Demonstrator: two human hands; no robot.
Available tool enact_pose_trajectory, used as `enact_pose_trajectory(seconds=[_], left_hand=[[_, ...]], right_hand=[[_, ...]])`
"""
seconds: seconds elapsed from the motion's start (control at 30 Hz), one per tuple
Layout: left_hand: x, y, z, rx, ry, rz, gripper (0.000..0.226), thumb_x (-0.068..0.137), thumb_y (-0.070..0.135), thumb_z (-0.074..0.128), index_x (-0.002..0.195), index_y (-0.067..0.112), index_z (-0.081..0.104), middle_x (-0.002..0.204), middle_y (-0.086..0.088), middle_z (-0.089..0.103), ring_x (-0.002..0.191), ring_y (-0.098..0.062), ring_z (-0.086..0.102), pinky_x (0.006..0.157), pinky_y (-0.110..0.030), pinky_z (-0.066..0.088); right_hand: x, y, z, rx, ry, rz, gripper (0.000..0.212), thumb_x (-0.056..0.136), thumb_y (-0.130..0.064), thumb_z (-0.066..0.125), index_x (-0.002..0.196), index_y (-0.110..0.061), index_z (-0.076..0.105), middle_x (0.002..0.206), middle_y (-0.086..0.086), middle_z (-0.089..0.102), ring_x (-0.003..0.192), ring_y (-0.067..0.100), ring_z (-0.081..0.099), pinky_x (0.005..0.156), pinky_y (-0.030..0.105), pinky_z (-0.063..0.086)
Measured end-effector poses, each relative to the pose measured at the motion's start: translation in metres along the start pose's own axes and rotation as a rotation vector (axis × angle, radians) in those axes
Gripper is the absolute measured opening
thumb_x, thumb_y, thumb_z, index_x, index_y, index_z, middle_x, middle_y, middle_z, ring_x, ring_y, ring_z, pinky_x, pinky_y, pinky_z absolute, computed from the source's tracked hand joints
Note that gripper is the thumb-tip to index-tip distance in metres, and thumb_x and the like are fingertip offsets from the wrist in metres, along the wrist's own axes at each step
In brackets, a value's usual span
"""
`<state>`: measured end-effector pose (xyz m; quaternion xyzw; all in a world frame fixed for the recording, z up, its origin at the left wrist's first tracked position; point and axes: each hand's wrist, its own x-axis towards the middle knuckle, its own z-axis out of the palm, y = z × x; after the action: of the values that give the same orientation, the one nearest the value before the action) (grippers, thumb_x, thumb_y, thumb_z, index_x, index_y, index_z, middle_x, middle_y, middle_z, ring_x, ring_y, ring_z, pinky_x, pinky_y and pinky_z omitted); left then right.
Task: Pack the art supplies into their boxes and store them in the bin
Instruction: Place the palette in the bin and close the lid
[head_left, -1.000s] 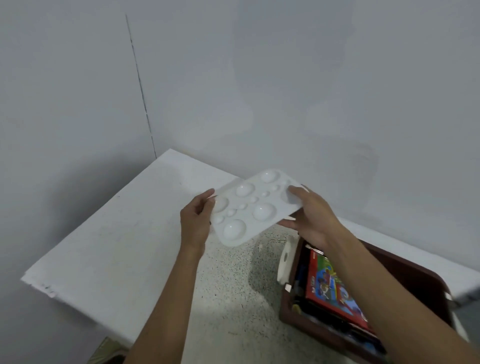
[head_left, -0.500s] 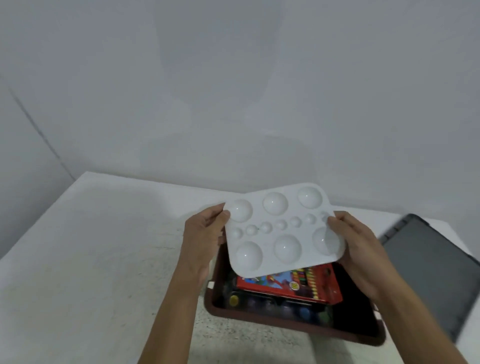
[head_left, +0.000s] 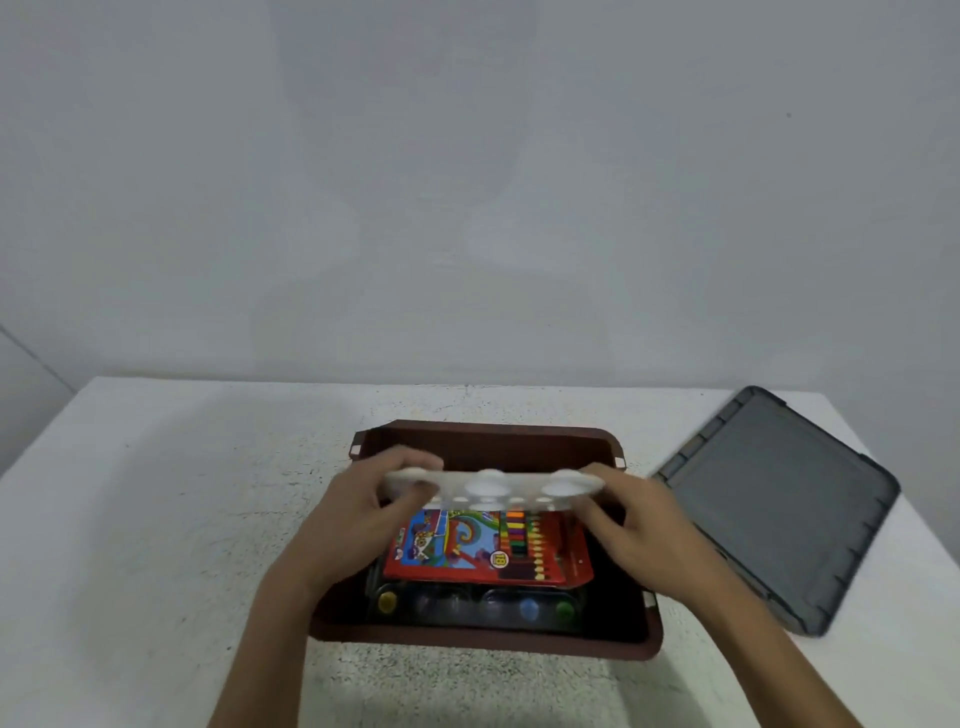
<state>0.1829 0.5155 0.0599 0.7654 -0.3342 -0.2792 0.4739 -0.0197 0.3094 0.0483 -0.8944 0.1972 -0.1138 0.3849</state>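
Two hands hold a white palette (head_left: 493, 486) over the open brown bin (head_left: 483, 638). The left hand (head_left: 358, 514) grips the left end of the palette, with the thumb on top and the fingers curled under it. The right hand (head_left: 641, 527) grips the right end in a similar way, though its fingertips are blurred. The palette is seen almost from its edge, roughly level, and its round wells face up. It is above the far half of the bin, and I cannot tell if it touches anything inside.

Inside the bin lies a red crayon box (head_left: 488, 551) with a colourful picture and the number 18 on it. Just before this box, along the near wall of the bin, there is a row of paint pots (head_left: 527, 608) with yellow, blue and green caps; they are dark and not sharp.

The bin stands on a white speckled table (head_left: 156, 519). To the right of the bin, near it, a grey lid (head_left: 779, 509) lies flat on the table. Behind the table is a plain grey wall (head_left: 467, 182).
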Motion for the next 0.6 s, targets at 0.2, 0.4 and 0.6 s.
enact_pose_trajectory(seconds=[0.2, 0.4, 0.6], left_hand=[[-0.010, -0.022, -0.007, 0.328, -0.177, -0.100, 0.024, 0.091, 0.026, 0.069, 0.104, 0.046, 0.068, 0.121, 0.024, 0.060, 0.101, 0.004, 0.061, 0.079, -0.015, 0.052], [0.003, -0.011, -0.012, 0.372, -0.337, -0.188, 0.026, 0.082, 0.037, 0.078, 0.106, 0.039, 0.070, 0.113, 0.024, 0.067, 0.103, 0.004, 0.062, 0.085, -0.013, 0.049], [0.019, -0.008, -0.010, 0.529, -0.439, -0.186, 0.028, 0.084, 0.037, 0.076, 0.111, 0.038, 0.068, 0.119, 0.021, 0.064, 0.107, 0.001, 0.060, 0.097, -0.024, 0.049]], right_hand=[[-0.002, 0.009, -0.002, -0.172, -0.186, -0.122, 0.035, 0.089, -0.052, 0.060, 0.122, -0.038, 0.063, 0.099, -0.035, 0.057, 0.100, -0.004, 0.054, 0.085, 0.021, 0.046], [0.003, 0.006, -0.008, -0.290, -0.285, -0.125, 0.038, 0.092, -0.055, 0.056, 0.121, -0.032, 0.061, 0.100, -0.017, 0.058, 0.100, 0.003, 0.051, 0.087, 0.026, 0.045], [0.003, 0.001, -0.001, -0.493, -0.290, -0.142, 0.037, 0.096, -0.055, 0.047, 0.123, -0.030, 0.055, 0.104, -0.002, 0.062, 0.101, 0.016, 0.052, 0.086, 0.031, 0.040]])
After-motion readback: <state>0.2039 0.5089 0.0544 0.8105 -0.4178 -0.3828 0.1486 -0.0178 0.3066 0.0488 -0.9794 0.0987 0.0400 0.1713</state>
